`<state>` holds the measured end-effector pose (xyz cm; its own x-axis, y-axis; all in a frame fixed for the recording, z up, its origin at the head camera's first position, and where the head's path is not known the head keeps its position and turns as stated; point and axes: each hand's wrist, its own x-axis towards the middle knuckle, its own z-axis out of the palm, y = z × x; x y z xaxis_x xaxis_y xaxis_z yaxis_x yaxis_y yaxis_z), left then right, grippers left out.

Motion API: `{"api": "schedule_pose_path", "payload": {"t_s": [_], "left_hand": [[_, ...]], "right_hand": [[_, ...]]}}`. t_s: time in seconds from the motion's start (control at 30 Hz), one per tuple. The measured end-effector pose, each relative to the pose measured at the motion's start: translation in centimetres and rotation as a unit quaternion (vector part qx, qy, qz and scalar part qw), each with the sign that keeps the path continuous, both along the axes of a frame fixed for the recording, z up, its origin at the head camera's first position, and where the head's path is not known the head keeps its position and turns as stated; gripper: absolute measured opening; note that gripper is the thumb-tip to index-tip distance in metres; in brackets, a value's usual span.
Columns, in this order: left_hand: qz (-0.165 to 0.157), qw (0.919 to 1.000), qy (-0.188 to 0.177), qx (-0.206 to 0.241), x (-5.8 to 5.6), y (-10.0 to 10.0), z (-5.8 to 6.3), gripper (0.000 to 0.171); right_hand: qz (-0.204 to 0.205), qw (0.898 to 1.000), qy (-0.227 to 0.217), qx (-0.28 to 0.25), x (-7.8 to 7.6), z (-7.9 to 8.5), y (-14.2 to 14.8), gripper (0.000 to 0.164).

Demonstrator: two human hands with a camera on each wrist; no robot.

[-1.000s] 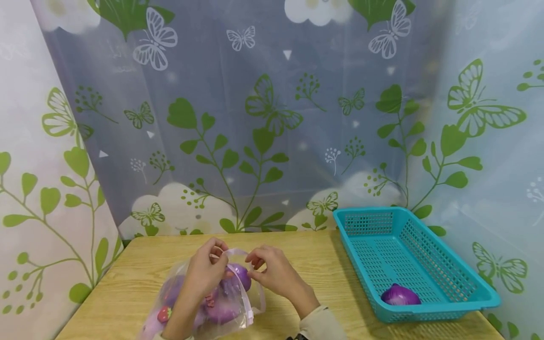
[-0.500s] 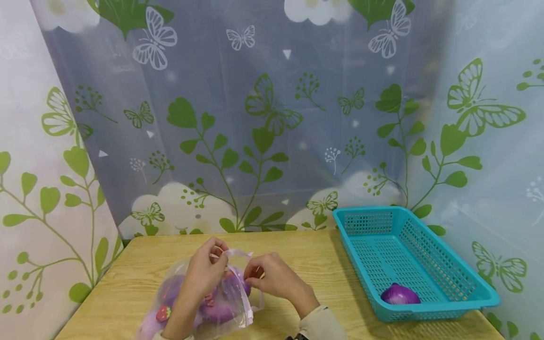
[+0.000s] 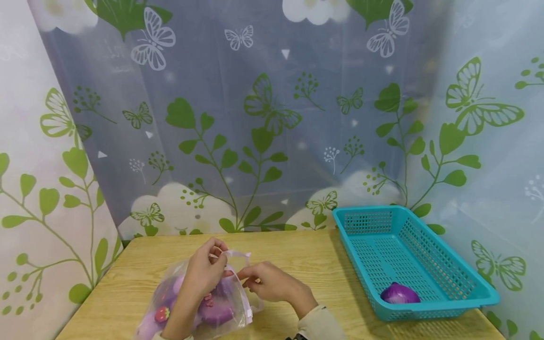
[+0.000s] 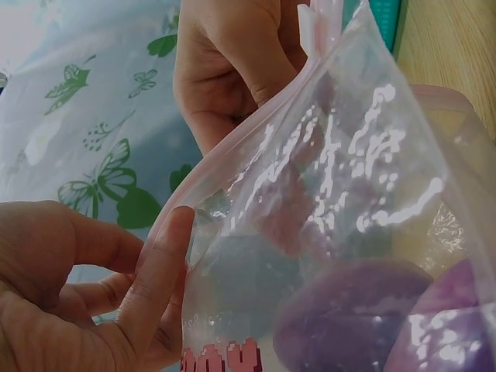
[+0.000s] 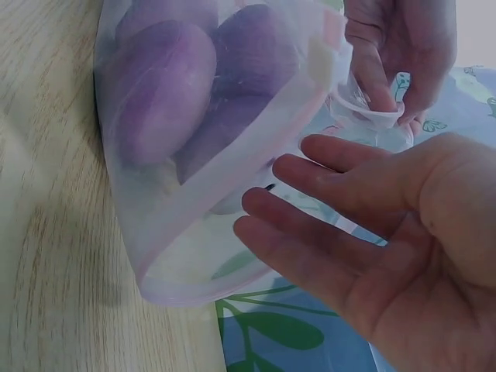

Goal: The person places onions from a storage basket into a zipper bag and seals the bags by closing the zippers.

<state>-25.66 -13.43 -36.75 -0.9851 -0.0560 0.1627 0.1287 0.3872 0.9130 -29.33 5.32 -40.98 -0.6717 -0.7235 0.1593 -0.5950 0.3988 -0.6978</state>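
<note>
A clear zip bag (image 3: 244, 302) with a pink edge and red print lies on the table's left half, its mouth toward the right. Several smooth purple rounded things (image 5: 167, 89), onion-like in shape, are inside it. My left hand (image 3: 205, 271) pinches the bag's pink edge between thumb and fingers, as the left wrist view (image 4: 101, 291) shows. My right hand (image 3: 274, 285) is at the bag's mouth; in the right wrist view its fingers (image 5: 294, 232) stretch toward the opening with nothing gripped. Whether the fingertips touch the film I cannot tell.
A turquoise perforated basket (image 3: 361, 269) stands at the table's right side, with one shiny purple onion-like thing (image 3: 400, 293) in its near end. The wooden table (image 3: 297, 250) meets a leaf-and-butterfly patterned curtain (image 3: 272, 179) behind it.
My right hand has let go of the bag's far edge and moved slightly down and left into the mouth, its fingers straightening. The left hand keeps its pinch. The purple things in the bag have shifted.
</note>
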Motion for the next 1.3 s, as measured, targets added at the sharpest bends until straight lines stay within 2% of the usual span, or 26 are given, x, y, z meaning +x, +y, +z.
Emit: {"api": "schedule_pose_path", "payload": {"t_s": [0.3, 0.6, 0.83, 1.1, 1.3], "left_hand": [[0.004, 1.0000, -0.008, 0.004, 0.0, -0.3, 0.1, 0.012], [0.002, 0.9998, -0.007, 0.018, 0.0, -0.6, 0.2, 0.012], [-0.001, 0.9996, -0.008, 0.028, 0.1, -0.7, 0.2, 0.012], [0.005, 0.9994, -0.015, 0.033, 0.1, -1.0, 0.5, 0.014], [0.007, 0.9991, -0.011, 0.040, 0.2, -1.3, 0.7, 0.014]], "right_hand": [[0.016, 1.000, 0.021, 0.009, 0.0, 0.2, 0.3, 0.033], [0.005, 0.999, -0.033, -0.009, 0.1, 1.2, 1.5, 0.031], [-0.008, 1.000, -0.016, 0.013, -0.3, 2.1, 3.3, 0.032], [0.004, 0.996, 0.035, 0.077, -1.2, 5.1, 7.2, 0.034], [-0.006, 0.991, 0.030, 0.133, -1.4, 8.1, 10.6, 0.034]]}}
